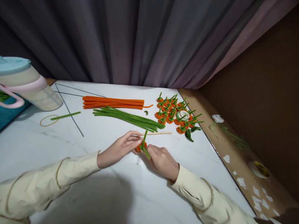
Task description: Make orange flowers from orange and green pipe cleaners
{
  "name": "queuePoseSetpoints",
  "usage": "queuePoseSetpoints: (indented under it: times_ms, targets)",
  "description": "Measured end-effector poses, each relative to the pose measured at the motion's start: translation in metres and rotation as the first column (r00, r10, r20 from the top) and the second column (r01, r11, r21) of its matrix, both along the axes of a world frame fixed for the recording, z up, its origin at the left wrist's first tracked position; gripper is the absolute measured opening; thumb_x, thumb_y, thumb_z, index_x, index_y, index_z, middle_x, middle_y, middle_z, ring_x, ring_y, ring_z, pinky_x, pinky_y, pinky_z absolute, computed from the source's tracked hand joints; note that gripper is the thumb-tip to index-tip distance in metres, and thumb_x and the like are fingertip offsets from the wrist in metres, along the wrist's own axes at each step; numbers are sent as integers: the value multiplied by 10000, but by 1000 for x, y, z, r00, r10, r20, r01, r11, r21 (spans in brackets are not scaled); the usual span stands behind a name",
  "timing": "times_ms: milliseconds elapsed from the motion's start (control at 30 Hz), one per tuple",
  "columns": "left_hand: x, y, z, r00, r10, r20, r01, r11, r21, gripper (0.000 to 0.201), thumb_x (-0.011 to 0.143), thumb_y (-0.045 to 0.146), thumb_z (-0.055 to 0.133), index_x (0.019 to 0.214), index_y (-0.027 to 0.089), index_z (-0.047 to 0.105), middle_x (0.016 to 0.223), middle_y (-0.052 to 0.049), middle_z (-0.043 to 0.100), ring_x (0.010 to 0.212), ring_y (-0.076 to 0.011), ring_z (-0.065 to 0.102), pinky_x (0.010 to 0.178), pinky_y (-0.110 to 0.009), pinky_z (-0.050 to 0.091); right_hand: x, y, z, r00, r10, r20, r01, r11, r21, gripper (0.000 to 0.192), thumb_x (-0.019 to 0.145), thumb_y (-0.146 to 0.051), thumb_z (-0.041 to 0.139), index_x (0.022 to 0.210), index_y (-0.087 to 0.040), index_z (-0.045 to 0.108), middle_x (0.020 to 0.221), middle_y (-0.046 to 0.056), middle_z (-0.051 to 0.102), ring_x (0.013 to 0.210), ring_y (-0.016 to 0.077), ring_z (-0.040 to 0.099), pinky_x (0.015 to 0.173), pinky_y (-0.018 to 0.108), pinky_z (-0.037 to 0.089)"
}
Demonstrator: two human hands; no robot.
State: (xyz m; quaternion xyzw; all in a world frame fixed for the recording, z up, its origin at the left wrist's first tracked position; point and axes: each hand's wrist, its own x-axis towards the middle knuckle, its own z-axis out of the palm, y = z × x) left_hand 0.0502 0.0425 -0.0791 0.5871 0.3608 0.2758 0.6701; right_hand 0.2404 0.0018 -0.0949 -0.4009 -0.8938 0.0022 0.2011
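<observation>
A small orange fuzzy piece [138, 147] with green fuzzy strips [145, 139] sits in the gap between the two hands, above the near middle of the white surface [184, 186]. It lies at the fingertips of the left hand [122, 147], whose grip is closed down to a light pinch on the piece's left side. One green strip rises toward the far side; another slants near and right, across the front of the right hand [161, 158]. The right hand's fingers are curled in close at the piece's right side; their tips are hidden, so whether that grip has hold of anything cannot be told.

The left forearm reaches in from the near left, the hand turned with its thumb toward the piece. The right forearm comes from the near right, back of the hand upward, knuckles bent. Just beyond the left fingertips lies a wooden stick [161, 133], pointing right. Farther off are the green bundle [129, 119] and, beyond it, the orange bundle [113, 102].
</observation>
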Motion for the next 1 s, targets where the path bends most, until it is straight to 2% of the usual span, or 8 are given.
queuePoseSetpoints:
  times_ms: [100, 200, 300, 367, 433, 567, 767, 1000]
  targets:
    - [2, -4, -1, 996, -88, 19, 90, 987, -136, 405, 870, 424, 537, 1167, 157, 466, 925, -80, 638, 844, -210, 635, 610, -304, 560, -1, 0, -2, 999, -29, 14, 29, 999, 17, 318, 988, -225, 251, 769, -176, 476, 617, 9, 532, 510, 120, 458, 448, 255, 257]
    - [2, -5, -2, 997, -74, 18, 76, 986, -150, 427, 851, 430, 564, 1149, 130, 504, 850, -73, 643, 799, -211, 645, 566, -302, 570, 2, 2, 2, 998, -43, -46, 45, 998, 43, 257, 983, -282, 333, 832, -169, 507, 664, 23, 575, 564, 129, 506, 468, 243, 322]
    - [2, -4, -1, 996, -94, 7, 94, 982, -163, 425, 845, 444, 565, 1122, 122, 539, 807, -56, 634, 735, -190, 653, 589, -313, 573, 7, 6, 10, 994, -8, -113, 27, 985, 168, 144, 939, -212, 436, 1029, -150, 531, 926, 109, 648, 841, 193, 567, 671, 284, 440]
    - [1, -3, 0, 993, -115, 7, 114, 978, -172, 423, 837, 454, 570, 1102, 124, 553, 823, -57, 633, 727, -186, 657, 615, -319, 570, 10, 8, 15, 997, 30, -76, -10, 968, 252, 233, 915, -127, 428, 1127, -144, 525, 1086, 134, 632, 1033, 243, 520, 815, 359, 420]
    - [1, -3, 0, 993, -118, -3, 116, 978, -172, 427, 827, 464, 578, 1082, 123, 556, 818, -56, 635, 737, -192, 664, 649, -333, 569, 11, 10, 17, 999, 53, -11, -48, 961, 274, 283, 904, -72, 396, 1144, -131, 535, 1105, 118, 638, 1106, 258, 487, 859, 389, 377]
    - [-1, -3, 1, 993, -120, -21, 114, 977, -179, 458, 808, 496, 590, 1061, 118, 537, 759, -44, 640, 766, -209, 679, 742, -378, 565, 11, 11, 16, 998, 64, -7, -59, 959, 276, 275, 905, -33, 349, 1032, -118, 578, 954, 76, 677, 1013, 231, 537, 828, 371, 348]
    - [-2, -4, -1, 993, -114, -18, 110, 979, -172, 458, 805, 513, 591, 1043, 126, 538, 858, -59, 627, 798, -211, 679, 808, -412, 558, 10, 9, 14, 998, 62, -34, -51, 963, 265, 257, 918, -54, 344, 924, -145, 584, 847, 55, 662, 885, 199, 548, 786, 344, 357]
    - [-2, -7, -2, 989, -149, -3, 148, 986, -70, 304, 878, 413, 520, 1046, 159, 507, 901, -51, 610, 863, -190, 649, 768, -348, 562, 10, 9, 13, 993, 81, -82, -58, 966, 253, 263, 921, -49, 323, 896, -125, 575, 829, 81, 643, 869, 204, 514, 748, 338, 380]
